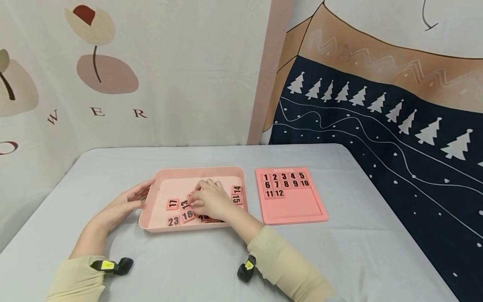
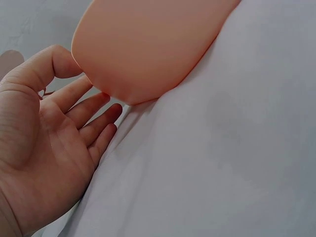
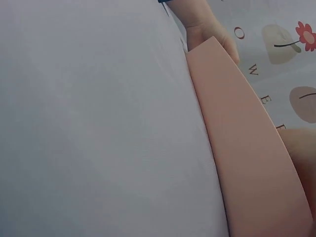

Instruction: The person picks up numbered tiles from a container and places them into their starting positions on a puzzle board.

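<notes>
A shallow pink tray (image 1: 158, 222) holds loose number tiles, among them 17 (image 1: 172, 204), 18 (image 1: 187, 215) and 23 (image 1: 173, 220). My right hand (image 1: 213, 201) reaches into it with bent fingers, fingertips down at the tile 13 (image 1: 185, 204); whether they pinch a tile I cannot tell. The hand partly covers other tiles. At the tray's left end, my left hand (image 1: 122, 205) touches the outer wall with thumb and fingers extended. Seen from the left wrist, that hand (image 2: 54, 128) has its fingertips along the tray's edge (image 2: 143, 54).
Right of the tray lies a pink board (image 1: 294, 207) with tiles 1 to 12 in rows from its top left; its lower part is bare. Tiles 14 (image 1: 236, 189) and 15 (image 1: 237, 199) lie sideways by the tray's right wall. A white cloth (image 1: 170, 268) covers the table.
</notes>
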Demonstrator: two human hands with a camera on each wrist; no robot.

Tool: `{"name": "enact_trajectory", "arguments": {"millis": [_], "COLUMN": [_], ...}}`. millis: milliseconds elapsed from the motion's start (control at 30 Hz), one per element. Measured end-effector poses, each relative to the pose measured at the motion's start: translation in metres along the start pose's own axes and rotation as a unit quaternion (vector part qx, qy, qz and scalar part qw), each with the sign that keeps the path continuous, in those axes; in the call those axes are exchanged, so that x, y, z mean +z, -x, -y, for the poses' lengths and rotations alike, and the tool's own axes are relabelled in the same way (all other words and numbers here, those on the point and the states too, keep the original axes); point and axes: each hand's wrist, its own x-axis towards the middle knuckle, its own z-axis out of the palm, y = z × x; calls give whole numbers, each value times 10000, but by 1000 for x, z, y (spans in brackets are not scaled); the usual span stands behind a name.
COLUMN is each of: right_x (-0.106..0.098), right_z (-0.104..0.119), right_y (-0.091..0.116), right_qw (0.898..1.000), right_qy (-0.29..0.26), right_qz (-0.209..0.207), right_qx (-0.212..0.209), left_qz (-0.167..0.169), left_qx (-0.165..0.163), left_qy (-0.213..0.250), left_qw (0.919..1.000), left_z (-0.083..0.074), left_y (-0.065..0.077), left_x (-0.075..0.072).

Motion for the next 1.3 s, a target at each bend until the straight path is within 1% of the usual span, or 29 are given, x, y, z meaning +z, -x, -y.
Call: {"name": "enact_trajectory", "arguments": {"millis": [200,433,667,767,867,1000,1200,1300], "right_x": [-8,-6,0,1,-1,-8,-26,-34], "right_z": [-1,-5,-6,-6,-7,-8,-14,-21], "right_y": [-11,-21,-23,-23,-21,-12,13,28], "right_qw": [9999,9984,9987,9989,9995,9996,9944,9903], "right_qy": [49,59,12,-47,-120,-197,-423,-484], "right_qz": [145,560,465,428,284,-140,-838,-1143], "right_qx": [-44,-72,-196,-173,-69,158,484,621], "left_qz": [-21,32,-2,27,47,41,63,55], "left_qx": [-51,32,-16,-12,-1,24,157,119], "left_qy": [30,60,53,28,23,52,41,42], "left_qw": [10000,10000,10000,10000,10000,10000,9998,9999], "left_z": [1,2,3,3,3,3,0,2], "left_y": [-1,-1,-1,-1,-1,0,0,0], "left_x": [0,1,0,-2,-2,-1,-1,-1]}}
